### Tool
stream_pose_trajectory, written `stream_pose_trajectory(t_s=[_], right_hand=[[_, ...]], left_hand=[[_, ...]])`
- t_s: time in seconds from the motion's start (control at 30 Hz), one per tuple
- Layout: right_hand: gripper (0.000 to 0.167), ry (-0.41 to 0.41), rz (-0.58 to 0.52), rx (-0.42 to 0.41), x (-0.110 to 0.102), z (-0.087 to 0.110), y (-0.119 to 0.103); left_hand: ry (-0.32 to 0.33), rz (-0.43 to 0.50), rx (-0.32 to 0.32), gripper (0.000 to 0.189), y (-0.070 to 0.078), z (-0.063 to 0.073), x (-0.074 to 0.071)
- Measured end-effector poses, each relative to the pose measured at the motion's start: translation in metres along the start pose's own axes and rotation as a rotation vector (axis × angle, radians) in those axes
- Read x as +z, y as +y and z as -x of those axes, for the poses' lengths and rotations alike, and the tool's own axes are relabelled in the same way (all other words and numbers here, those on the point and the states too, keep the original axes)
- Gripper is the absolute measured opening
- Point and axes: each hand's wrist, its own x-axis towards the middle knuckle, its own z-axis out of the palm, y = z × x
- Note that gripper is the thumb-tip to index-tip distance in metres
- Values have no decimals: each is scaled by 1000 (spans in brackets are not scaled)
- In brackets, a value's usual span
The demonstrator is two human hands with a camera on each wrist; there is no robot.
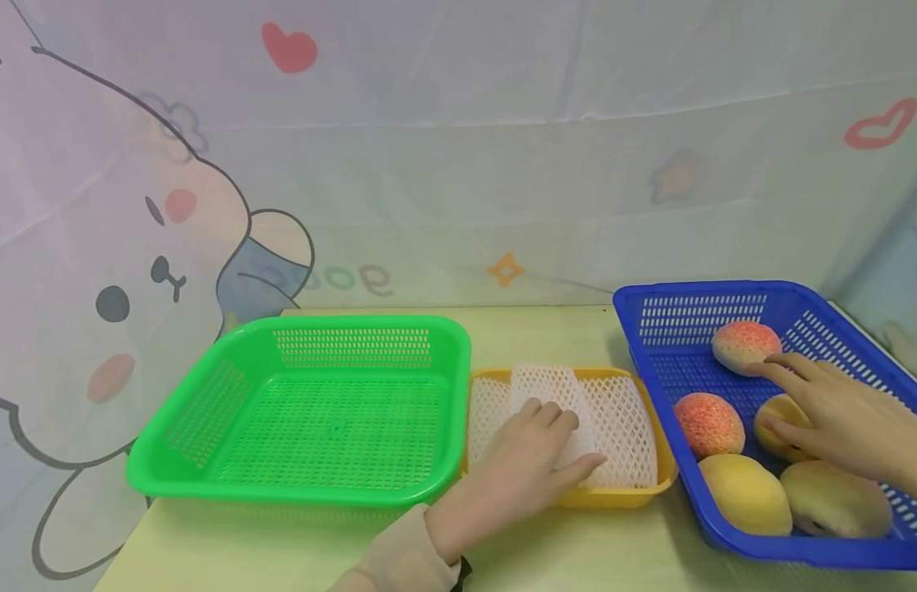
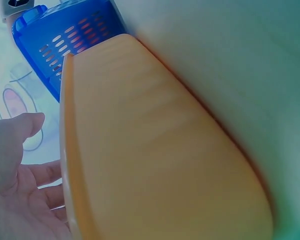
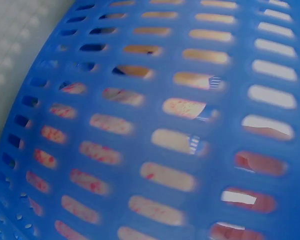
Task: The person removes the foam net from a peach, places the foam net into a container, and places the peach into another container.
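My left hand (image 1: 532,452) is over a shallow yellow basket (image 1: 628,497) holding white foam fruit nets (image 1: 621,436). Its fingertips lie at the middle net, with the thumb held apart; whether they pinch it is hidden. In the left wrist view the yellow basket's side wall (image 2: 140,140) hides the fingertips. My right hand (image 1: 843,419) reaches into a blue basket (image 1: 821,552), fingers spread above a yellow fruit (image 1: 773,427). Its index fingertip is close to a red-speckled peach (image 1: 747,345). In the right wrist view the blue basket's slotted wall (image 3: 135,125) covers the hand.
Another red-speckled peach (image 1: 710,425), a yellow fruit (image 1: 747,495) and a greenish-yellow fruit (image 1: 835,500) lie in the blue basket. A green basket (image 1: 295,493) with bare bottom stands at the left. Behind the table hangs a printed cloth (image 1: 458,181).
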Motion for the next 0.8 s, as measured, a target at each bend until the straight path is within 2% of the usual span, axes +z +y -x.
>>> stream_pose_trajectory(t_s=[0.2, 0.4, 0.53, 0.63, 0.73, 0.8], right_hand=[[62, 24, -28, 14, -4, 6, -7], [63, 18, 1, 44, -4, 10, -20], [65, 50, -11, 47, -4, 13, -31], [67, 38, -43, 78, -6, 15, -41], [67, 40, -82, 107, -8, 17, -52], [67, 76, -97, 104, -9, 18, -60]], left_hand=[[10, -10, 2, 48, 0, 2, -3], [24, -45, 6, 50, 0, 6, -7], [53, -67, 7, 50, 0, 8, -11], [73, -82, 9, 49, -1, 10, -15], [58, -80, -7, 48, -2, 13, -19], [35, -80, -26, 49, -3, 15, -23]])
